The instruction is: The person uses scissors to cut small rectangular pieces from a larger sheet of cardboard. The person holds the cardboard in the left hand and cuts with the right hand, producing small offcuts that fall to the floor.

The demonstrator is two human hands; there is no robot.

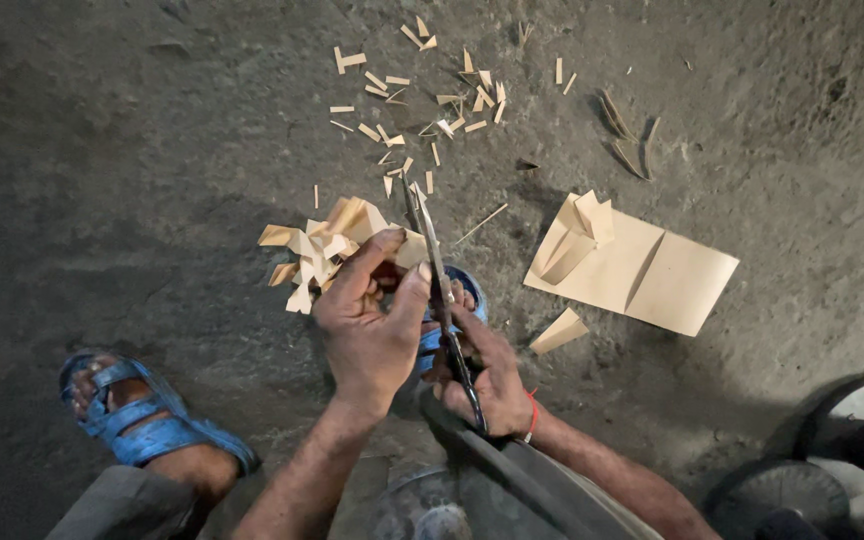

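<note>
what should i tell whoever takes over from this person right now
Left hand: grips a bunch of folded tan paper pieces.
Right hand: holds long scissors, blades pointing away over the floor.
Small cut scraps lie scattered ahead; a larger tan sheet with a folded part lies to the right, a triangular offcut near it.
Done: many pieces cut. Left: the large sheet looks uncut.

tan cut paper piece (337,245) held up, long scissors (432,262) beside it

No packages, labels, signs or screens in view (only bare cardboard scraps (337,245)), dirt floor (132,150)
</note>
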